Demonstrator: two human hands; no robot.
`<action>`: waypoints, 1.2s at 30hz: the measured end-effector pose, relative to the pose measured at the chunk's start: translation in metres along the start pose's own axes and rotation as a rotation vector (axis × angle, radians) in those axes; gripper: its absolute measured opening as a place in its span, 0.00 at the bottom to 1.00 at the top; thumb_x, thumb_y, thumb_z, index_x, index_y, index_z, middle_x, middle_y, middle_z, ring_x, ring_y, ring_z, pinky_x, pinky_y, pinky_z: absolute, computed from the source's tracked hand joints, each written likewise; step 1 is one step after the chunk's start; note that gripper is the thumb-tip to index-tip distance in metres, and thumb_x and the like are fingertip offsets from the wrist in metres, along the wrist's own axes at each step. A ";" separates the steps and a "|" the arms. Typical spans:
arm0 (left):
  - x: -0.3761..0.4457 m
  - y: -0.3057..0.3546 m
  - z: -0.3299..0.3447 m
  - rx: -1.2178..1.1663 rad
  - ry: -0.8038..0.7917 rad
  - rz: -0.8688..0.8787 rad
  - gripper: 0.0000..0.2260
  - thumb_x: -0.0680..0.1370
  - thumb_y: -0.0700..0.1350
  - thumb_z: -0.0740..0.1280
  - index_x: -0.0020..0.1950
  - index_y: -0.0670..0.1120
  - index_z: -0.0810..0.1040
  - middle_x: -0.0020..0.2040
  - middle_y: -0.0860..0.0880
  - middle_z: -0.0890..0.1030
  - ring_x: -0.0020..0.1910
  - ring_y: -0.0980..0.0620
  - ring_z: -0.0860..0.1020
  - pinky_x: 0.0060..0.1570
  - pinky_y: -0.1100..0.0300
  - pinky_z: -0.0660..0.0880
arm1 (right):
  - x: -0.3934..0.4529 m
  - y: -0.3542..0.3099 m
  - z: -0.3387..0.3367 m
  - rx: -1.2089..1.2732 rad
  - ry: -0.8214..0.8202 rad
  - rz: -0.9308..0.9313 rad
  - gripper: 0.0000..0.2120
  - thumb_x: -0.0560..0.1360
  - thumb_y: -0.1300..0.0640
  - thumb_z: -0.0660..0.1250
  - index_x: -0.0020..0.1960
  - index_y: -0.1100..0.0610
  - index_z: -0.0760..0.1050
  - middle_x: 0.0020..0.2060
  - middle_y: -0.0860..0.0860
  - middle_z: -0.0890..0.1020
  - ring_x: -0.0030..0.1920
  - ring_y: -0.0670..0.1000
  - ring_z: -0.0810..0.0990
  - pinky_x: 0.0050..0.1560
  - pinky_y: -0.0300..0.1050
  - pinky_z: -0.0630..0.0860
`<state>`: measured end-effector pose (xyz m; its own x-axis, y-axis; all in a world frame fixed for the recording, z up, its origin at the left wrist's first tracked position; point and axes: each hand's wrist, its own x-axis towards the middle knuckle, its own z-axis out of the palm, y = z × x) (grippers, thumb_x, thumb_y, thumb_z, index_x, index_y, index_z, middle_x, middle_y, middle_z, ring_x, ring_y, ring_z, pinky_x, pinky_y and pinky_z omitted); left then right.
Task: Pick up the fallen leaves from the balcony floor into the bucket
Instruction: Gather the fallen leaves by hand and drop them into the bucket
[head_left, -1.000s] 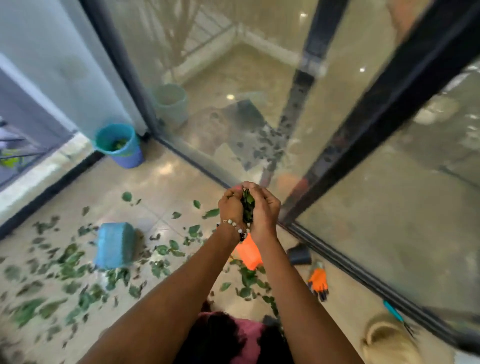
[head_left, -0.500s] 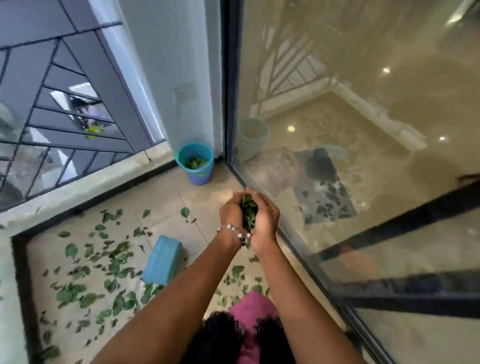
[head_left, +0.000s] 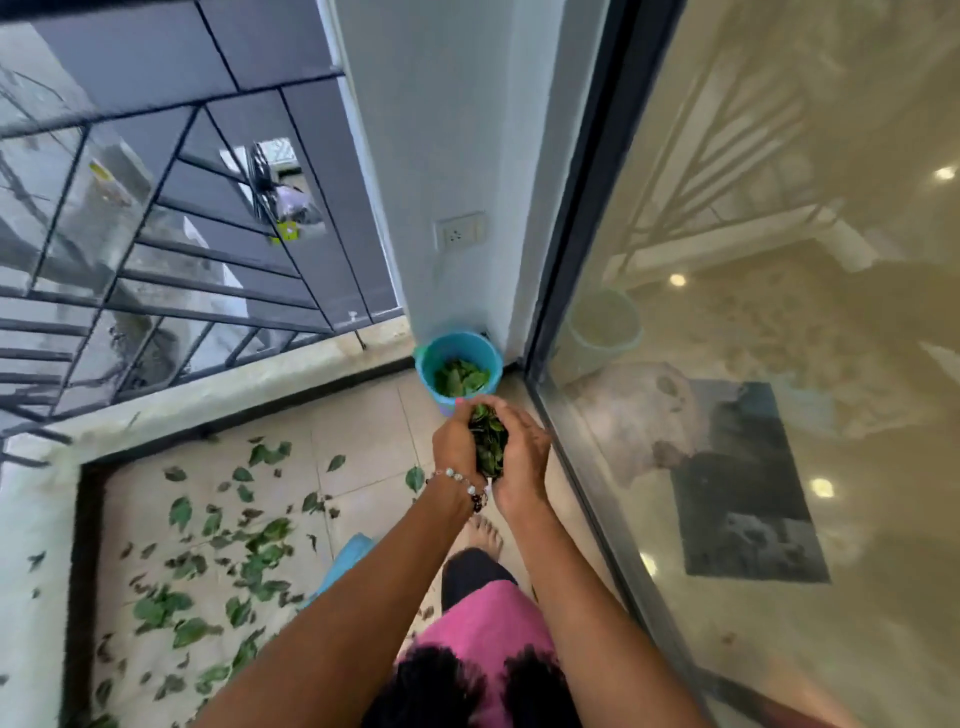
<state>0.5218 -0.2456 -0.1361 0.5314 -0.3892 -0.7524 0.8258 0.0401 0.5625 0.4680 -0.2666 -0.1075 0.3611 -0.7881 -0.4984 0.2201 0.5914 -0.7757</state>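
Now: a handful of leaves just short of the bucket

Both hands are cupped together, left hand (head_left: 457, 441) and right hand (head_left: 522, 457) gripping a bunch of leaves (head_left: 489, 441) between them, just this side of the bucket (head_left: 460, 371). More leaves (head_left: 208, 561) litter the floor (head_left: 363, 426), well left of the bucket.

Left hand (head_left: 456, 439) and right hand (head_left: 524, 452) cupping a clump of leaves (head_left: 489, 441), blue bucket (head_left: 431, 358) just beyond the fingers (head_left: 511, 413), scattered leaves (head_left: 208, 561) on floor (head_left: 363, 415) left
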 end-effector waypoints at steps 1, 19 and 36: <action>0.014 0.011 0.011 -0.013 0.018 0.006 0.21 0.73 0.53 0.69 0.59 0.40 0.80 0.55 0.39 0.83 0.56 0.41 0.81 0.61 0.45 0.76 | 0.021 -0.004 0.009 0.001 -0.015 0.017 0.09 0.77 0.63 0.65 0.50 0.63 0.83 0.48 0.57 0.85 0.51 0.56 0.84 0.51 0.50 0.80; 0.342 0.040 0.058 -0.163 0.121 -0.206 0.19 0.72 0.46 0.73 0.61 0.41 0.80 0.56 0.42 0.83 0.55 0.44 0.82 0.56 0.50 0.78 | 0.341 0.102 0.072 0.029 0.170 0.338 0.09 0.74 0.61 0.69 0.51 0.63 0.82 0.47 0.58 0.85 0.50 0.57 0.84 0.53 0.52 0.81; 0.495 0.018 0.041 0.164 0.243 -0.323 0.28 0.83 0.60 0.48 0.77 0.44 0.61 0.76 0.46 0.64 0.75 0.47 0.61 0.66 0.56 0.62 | 0.491 0.251 0.007 0.085 0.446 0.565 0.30 0.77 0.38 0.61 0.70 0.56 0.67 0.57 0.49 0.73 0.60 0.50 0.72 0.63 0.43 0.68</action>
<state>0.7916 -0.4751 -0.4843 0.2956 -0.1291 -0.9465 0.9266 -0.2024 0.3170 0.7074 -0.5044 -0.5441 0.0407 -0.3420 -0.9388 0.1857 0.9258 -0.3292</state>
